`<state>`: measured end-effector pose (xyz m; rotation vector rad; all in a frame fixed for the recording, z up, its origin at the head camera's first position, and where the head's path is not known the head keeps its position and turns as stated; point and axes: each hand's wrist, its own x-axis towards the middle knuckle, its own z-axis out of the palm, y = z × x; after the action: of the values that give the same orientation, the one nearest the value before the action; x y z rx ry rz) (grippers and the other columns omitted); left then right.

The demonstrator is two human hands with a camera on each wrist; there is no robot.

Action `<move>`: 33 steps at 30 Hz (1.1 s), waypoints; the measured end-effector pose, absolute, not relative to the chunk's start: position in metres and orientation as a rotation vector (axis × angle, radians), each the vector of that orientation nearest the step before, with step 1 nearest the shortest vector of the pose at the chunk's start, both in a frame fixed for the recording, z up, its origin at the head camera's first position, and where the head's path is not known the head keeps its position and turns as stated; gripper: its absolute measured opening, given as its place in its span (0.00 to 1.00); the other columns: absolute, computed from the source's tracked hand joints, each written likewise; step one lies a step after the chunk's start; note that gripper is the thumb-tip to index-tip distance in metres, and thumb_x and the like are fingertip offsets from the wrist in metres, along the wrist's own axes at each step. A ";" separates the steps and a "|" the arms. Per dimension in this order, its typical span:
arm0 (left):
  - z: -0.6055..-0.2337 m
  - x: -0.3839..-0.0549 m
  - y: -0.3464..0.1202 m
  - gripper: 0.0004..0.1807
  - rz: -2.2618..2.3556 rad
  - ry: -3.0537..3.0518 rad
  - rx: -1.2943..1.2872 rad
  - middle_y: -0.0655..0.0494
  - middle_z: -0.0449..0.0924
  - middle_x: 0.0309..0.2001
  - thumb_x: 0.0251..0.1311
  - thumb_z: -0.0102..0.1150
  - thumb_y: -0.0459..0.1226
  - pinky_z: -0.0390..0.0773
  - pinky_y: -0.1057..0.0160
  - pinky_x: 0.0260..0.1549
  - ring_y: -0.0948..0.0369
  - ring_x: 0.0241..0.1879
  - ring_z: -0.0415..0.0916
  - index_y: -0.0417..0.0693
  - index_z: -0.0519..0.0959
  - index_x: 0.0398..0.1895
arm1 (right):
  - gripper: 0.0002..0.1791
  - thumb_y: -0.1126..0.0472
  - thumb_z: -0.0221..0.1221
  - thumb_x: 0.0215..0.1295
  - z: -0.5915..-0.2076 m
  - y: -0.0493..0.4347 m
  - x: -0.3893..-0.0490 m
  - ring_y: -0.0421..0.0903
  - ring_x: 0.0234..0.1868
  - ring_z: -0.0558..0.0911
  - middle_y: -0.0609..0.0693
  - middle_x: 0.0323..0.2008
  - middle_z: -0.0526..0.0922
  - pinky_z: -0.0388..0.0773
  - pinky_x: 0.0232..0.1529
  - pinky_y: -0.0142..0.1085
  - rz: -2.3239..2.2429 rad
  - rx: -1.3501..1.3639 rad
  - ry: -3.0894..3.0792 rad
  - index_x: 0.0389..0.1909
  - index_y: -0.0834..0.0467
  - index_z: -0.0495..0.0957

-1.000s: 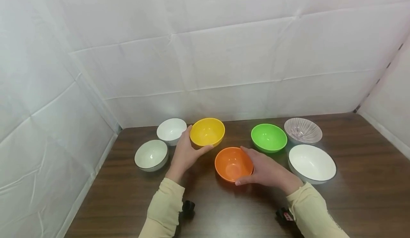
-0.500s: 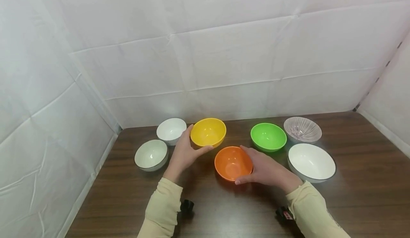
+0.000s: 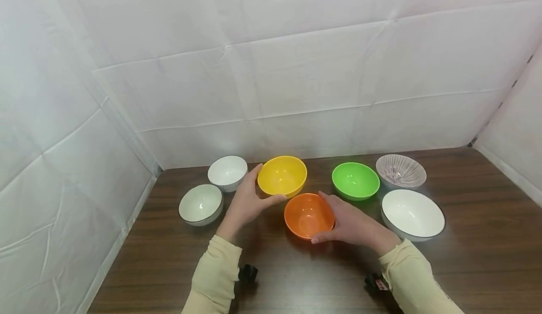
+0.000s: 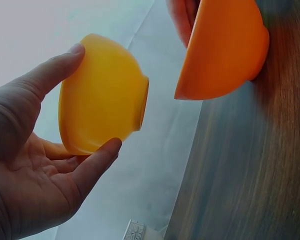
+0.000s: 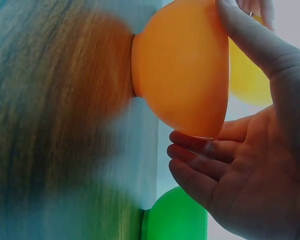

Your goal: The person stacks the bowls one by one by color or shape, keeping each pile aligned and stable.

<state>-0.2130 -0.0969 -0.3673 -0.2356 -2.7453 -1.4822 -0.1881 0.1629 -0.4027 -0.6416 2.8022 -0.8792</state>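
My left hand (image 3: 245, 206) grips a yellow bowl (image 3: 281, 175) by its left side, thumb on the near rim and fingers round the far side. In the left wrist view the yellow bowl (image 4: 100, 95) hangs in the air, its foot away from the tabletop. My right hand (image 3: 349, 222) holds the right side of an orange bowl (image 3: 308, 216), which sits upright in front of the yellow one. The right wrist view has the orange bowl's (image 5: 185, 70) foot on the wood, with my thumb on one side of the rim and fingers at the other.
Left of my left hand stand a white bowl (image 3: 227, 170) and a pale dark-rimmed bowl (image 3: 201, 203). Rightward are a green bowl (image 3: 355, 181), a striped bowl (image 3: 400, 170) and a larger white bowl (image 3: 412, 214). White sheeting (image 3: 296, 69) rises behind the brown table (image 3: 305, 281).
My left hand has carried the yellow bowl a little to the right, over the back of the orange bowl. The right hand and the orange bowl stay in place.
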 end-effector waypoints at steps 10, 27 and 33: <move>-0.364 -0.209 -0.096 0.56 -1.569 -2.731 -0.358 0.49 0.64 0.73 0.47 0.79 0.47 0.80 0.51 0.59 0.51 0.66 0.71 0.46 0.56 0.77 | 0.63 0.35 0.72 0.49 -0.397 0.170 -0.189 0.64 0.69 0.70 0.68 0.70 0.66 0.68 0.68 0.60 -0.873 -0.627 2.828 0.74 0.71 0.54; -0.364 -0.206 -0.091 0.55 -1.583 -2.810 -0.537 0.51 0.64 0.73 0.49 0.77 0.48 0.80 0.50 0.59 0.52 0.65 0.69 0.50 0.56 0.78 | 0.57 0.37 0.65 0.60 -0.392 0.170 -0.190 0.64 0.75 0.60 0.64 0.76 0.57 0.62 0.72 0.61 -1.015 -0.573 2.875 0.77 0.65 0.49; -0.365 -0.205 -0.088 0.55 -1.599 -2.842 -0.568 0.54 0.63 0.74 0.49 0.77 0.48 0.79 0.51 0.60 0.53 0.67 0.68 0.53 0.56 0.78 | 0.55 0.38 0.65 0.61 -0.391 0.170 -0.190 0.62 0.75 0.61 0.62 0.76 0.58 0.62 0.71 0.61 -1.089 -0.589 2.853 0.78 0.62 0.49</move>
<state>-0.2050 -0.0884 -0.3649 -0.5675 -2.8421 -1.5988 -0.1904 0.1703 -0.3909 -0.5892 2.8532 -1.0888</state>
